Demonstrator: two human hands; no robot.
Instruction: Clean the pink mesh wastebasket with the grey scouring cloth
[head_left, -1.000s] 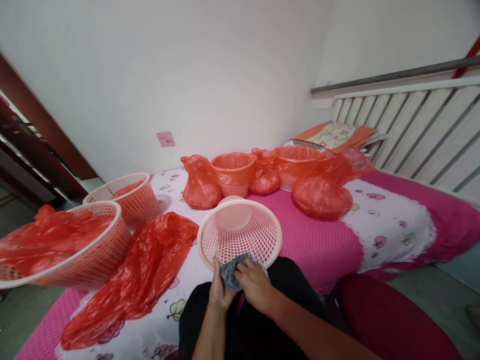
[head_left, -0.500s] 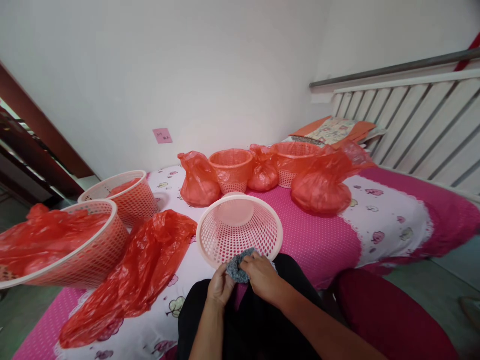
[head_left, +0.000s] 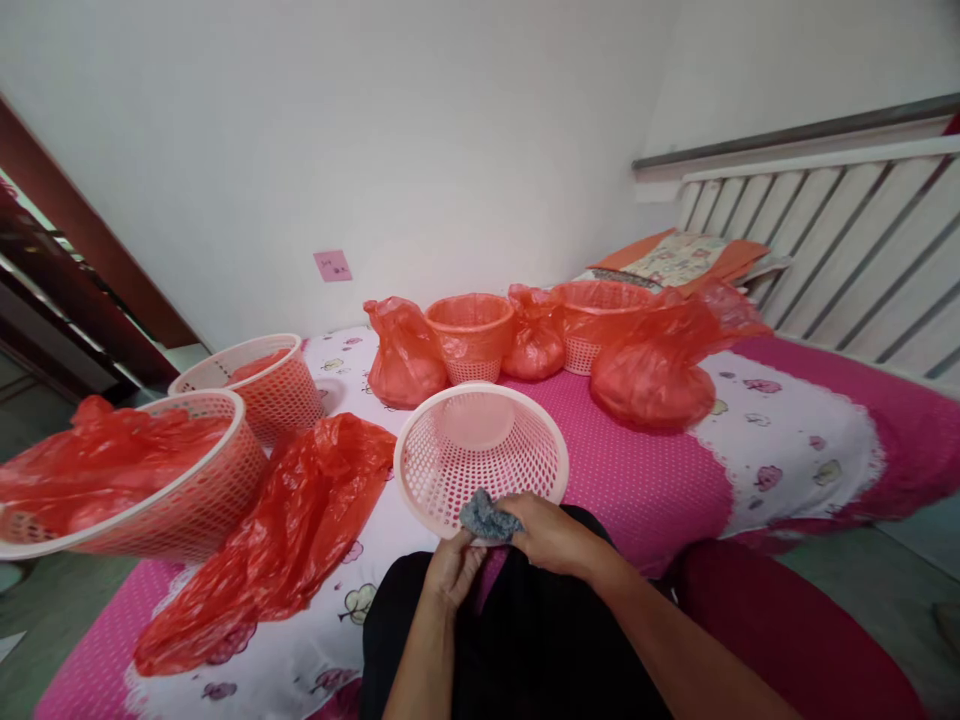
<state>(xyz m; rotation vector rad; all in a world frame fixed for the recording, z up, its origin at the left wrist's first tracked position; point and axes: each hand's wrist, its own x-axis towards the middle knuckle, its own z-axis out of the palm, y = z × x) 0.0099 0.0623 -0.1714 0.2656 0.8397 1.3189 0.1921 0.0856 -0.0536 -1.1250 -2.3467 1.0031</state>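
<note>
A pale pink mesh plastic basket (head_left: 482, 395) lies tilted against my lap, its mouth facing me. My left hand (head_left: 451, 568) is closed on the basket's near rim. In my right hand (head_left: 551, 535) is a crumpled grey-blue cloth (head_left: 487, 517), pressed over that same rim just right of my left hand. My right fingertips are partly hidden by the cloth. On the bed left of the basket lies a loose red plastic bag (head_left: 292, 530), spread out and wrinkled.
Two pink baskets (head_left: 217, 480) with red bags inside stand at left. Along the wall are two bag-lined baskets (head_left: 471, 350) and several filled red bags (head_left: 649, 385). A white slatted headboard (head_left: 825, 260) and folded bedding (head_left: 686, 260) are at right. A dark red round seat (head_left: 780, 630) stands beside my lap.
My right hand has shifted slightly right along the rim, and the cloth looks more bunched, showing more rim between my hands. My left hand stays at the rim. The view has turned a little.
</note>
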